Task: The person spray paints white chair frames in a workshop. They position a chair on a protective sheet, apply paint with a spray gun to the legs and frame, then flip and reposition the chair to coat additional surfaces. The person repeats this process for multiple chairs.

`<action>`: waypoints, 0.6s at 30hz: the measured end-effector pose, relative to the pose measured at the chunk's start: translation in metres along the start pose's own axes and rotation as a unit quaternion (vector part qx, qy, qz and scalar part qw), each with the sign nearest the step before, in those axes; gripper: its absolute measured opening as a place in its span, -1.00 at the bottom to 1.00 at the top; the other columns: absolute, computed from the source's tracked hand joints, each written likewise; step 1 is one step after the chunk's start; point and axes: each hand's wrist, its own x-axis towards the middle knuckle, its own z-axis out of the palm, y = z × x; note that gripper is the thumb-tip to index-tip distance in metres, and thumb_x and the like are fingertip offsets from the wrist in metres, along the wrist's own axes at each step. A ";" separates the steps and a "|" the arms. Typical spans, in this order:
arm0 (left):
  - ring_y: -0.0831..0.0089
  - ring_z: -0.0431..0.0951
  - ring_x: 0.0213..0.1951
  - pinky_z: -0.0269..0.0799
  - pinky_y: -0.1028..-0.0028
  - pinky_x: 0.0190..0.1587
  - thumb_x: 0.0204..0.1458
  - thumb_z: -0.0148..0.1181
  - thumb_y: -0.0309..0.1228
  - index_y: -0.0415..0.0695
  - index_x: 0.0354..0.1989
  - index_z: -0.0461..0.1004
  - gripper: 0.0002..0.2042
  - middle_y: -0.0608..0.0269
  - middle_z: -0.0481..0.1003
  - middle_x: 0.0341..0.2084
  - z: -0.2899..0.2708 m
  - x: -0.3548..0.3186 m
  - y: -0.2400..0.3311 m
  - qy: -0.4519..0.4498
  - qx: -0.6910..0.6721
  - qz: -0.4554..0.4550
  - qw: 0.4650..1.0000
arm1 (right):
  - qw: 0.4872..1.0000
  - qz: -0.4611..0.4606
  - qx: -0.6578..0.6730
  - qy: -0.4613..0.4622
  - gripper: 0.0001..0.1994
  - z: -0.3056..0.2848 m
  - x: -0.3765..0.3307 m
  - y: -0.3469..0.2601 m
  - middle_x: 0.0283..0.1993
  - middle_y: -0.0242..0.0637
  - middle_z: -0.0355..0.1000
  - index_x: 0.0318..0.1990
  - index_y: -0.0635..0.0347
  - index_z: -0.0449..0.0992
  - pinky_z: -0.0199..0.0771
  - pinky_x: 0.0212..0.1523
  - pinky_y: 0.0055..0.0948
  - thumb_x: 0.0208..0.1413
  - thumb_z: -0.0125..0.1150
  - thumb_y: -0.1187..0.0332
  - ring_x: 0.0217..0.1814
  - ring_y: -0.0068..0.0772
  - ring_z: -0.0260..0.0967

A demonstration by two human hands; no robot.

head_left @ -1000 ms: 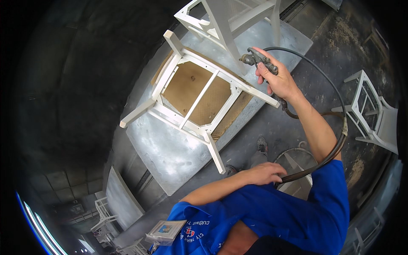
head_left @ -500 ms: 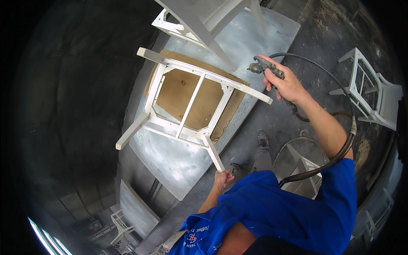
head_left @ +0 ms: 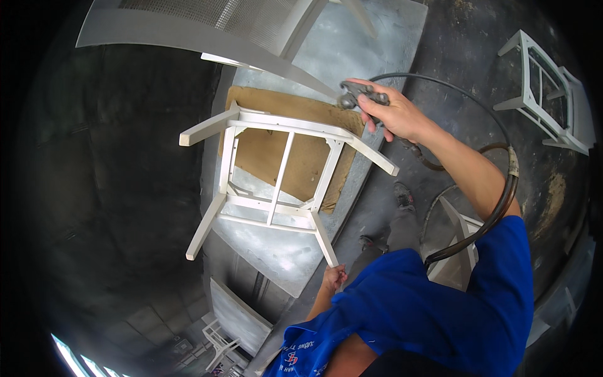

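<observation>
White chair frame upside down, legs up and splayed outward, on grey paint-spattered work table w/ brown board under seat opening. Nearest leg tip pinched in left hand: fingers curled round end of leg, closed on it, thumb side toward camera. Rest of frame well up and away from that hand, toward table centre.

Right hand extended over far right corner of frame, wrapped round grey spray gun; fingers clamped on handle, index over trigger area — pulled or not, can't tell. Gun nozzle aimed left, just above upper rail of frame, near but not touching. Black hose looping from gun, out past right forearm, back down behind blue sleeve.

Second white chair w/ mesh back at top of view, partly over table. Another white frame on floor at far right, well apart. Small white piece by feet, half hidden behind arm. Dark grimy floor left of table.
</observation>
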 end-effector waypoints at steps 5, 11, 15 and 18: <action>0.55 0.38 -0.66 0.51 0.46 -0.66 0.19 0.29 -0.54 -0.15 -0.21 0.33 -0.80 0.29 0.39 -0.59 -0.003 0.006 -0.001 -0.013 0.008 -0.008 1.000 | 0.995 -0.074 0.056 -0.029 -0.42 0.014 0.028 -0.034 -0.39 -0.49 0.34 0.49 -0.03 0.27 0.35 -0.69 -0.64 0.41 0.04 0.00 -0.47 -0.70 0.38; 0.51 0.38 -0.66 0.40 0.47 -0.71 0.19 0.28 -0.55 -0.11 -0.18 0.26 -0.75 0.30 0.35 -0.61 -0.006 0.012 -0.006 -0.034 0.001 -0.006 0.999 | 0.993 -0.077 0.079 -0.043 -0.39 0.012 0.056 -0.048 -0.42 -0.47 0.37 0.51 0.03 0.22 0.33 -0.69 -0.61 0.41 0.03 -0.01 -0.46 -0.68 0.41; 0.50 0.35 -0.66 0.33 0.47 -0.71 0.19 0.28 -0.56 -0.04 -0.12 0.18 -0.67 0.31 0.33 -0.60 -0.004 0.012 -0.009 -0.024 -0.015 -0.006 1.000 | 0.999 -0.003 0.011 -0.034 -0.44 -0.003 0.055 -0.037 -0.40 -0.48 0.38 0.46 -0.02 0.28 0.31 -0.67 -0.60 0.41 0.00 0.00 -0.44 -0.71 0.41; 0.51 0.32 -0.66 0.33 0.46 -0.70 0.18 0.27 -0.57 -0.02 -0.10 0.16 -0.65 0.32 0.32 -0.59 0.000 0.008 -0.009 -0.018 -0.018 0.000 1.000 | 0.999 0.038 -0.005 -0.026 -0.48 -0.021 0.037 -0.021 -0.38 -0.48 0.39 0.43 -0.03 0.32 0.26 -0.66 -0.60 0.42 -0.02 0.00 -0.46 -0.70 0.37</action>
